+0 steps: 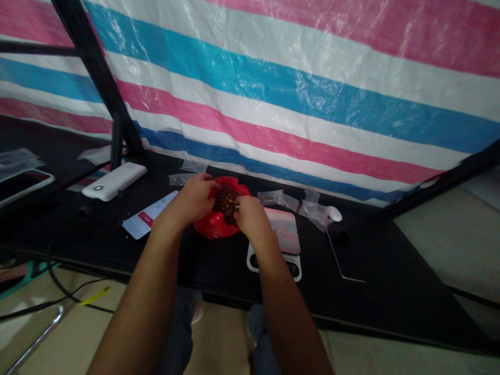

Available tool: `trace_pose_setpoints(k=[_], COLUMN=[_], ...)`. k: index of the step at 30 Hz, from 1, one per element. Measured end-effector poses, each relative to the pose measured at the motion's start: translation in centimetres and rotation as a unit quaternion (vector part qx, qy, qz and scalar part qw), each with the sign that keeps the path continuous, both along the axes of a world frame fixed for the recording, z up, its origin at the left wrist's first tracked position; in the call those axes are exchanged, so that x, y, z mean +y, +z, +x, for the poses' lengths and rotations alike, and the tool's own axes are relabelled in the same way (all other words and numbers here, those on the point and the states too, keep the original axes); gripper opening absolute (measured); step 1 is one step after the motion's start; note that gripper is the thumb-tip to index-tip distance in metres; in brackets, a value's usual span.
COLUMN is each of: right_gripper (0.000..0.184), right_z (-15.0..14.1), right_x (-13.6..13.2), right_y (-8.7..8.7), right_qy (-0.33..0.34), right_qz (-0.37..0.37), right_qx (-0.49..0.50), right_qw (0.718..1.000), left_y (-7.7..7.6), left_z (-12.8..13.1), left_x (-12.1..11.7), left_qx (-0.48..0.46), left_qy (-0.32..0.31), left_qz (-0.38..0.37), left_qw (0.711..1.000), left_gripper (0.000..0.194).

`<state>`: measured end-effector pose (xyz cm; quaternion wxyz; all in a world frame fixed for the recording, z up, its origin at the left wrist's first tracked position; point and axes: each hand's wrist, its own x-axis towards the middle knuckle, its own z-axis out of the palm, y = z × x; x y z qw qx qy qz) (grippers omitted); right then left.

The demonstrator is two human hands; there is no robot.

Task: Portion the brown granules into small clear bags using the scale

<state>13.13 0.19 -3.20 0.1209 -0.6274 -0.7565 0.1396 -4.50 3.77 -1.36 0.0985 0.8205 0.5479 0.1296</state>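
Center frame, on the table (219, 268): left hand (190, 200) is closing on the rim of a red plastic bag (209, 226); right hand (252, 219), fingers curled, is pressing into the dark pieces (226, 205). A tipping bag is risking spillage.

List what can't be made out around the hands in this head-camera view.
In the head view:
The dark pieces in the red plastic bag: the left hand and right hand cover much of them, and they are too small to identify.
The white scale: the right forearm hides part of it; no reading shows.
The leaflet: its print is too small to read.
The phone: cut off by the left edge.
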Motion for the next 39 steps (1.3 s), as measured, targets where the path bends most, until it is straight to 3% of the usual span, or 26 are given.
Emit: trace_pose_setpoints(k=[4,9,14,20,27,33,39], right_gripper=[0.031,0.028,0.027,0.024,0.022,0.017,0.016], right_z=[-0.1,0.0,0.2,0.5,0.8,1.7,3.1], right_x=[-0.1,0.0,0.3,0.6,1.0,0.8,0.0], right_y=[0.7,0.9,0.5,0.2,-0.1,0.7,1.9], right_qy=[-0.015,-0.014,0.009,0.019,0.022,0.013,0.0], right_qz=[-0.009,-0.012,0.012,0.016,0.027,0.058,0.055], right_qx=[0.001,-0.003,0.02,0.031,0.043,0.067,0.127], right_qw=[1.0,1.0,1.0,0.999,0.998,0.996,0.99], left_y=[0.4,0.0,-0.2,-0.3,-0.4,-0.5,-1.2], left_z=[1.2,2.5,2.8,2.6,2.6,2.7,2.4], left_x=[-0.6,-0.9,-1.2,-1.3,-1.4,-1.4,-1.1], left_qx=[-0.005,0.021,0.058,0.057,0.043,0.043,0.03], left_qy=[-0.079,-0.04,0.014,0.017,0.023,0.01,-0.009], left_qz=[-0.054,-0.106,-0.102,-0.102,-0.106,-0.137,-0.12], left_qw=[0.995,0.993,0.993,0.993,0.993,0.99,0.992], left_gripper=[0.036,0.033,0.033,0.022,0.026,0.037,0.033])
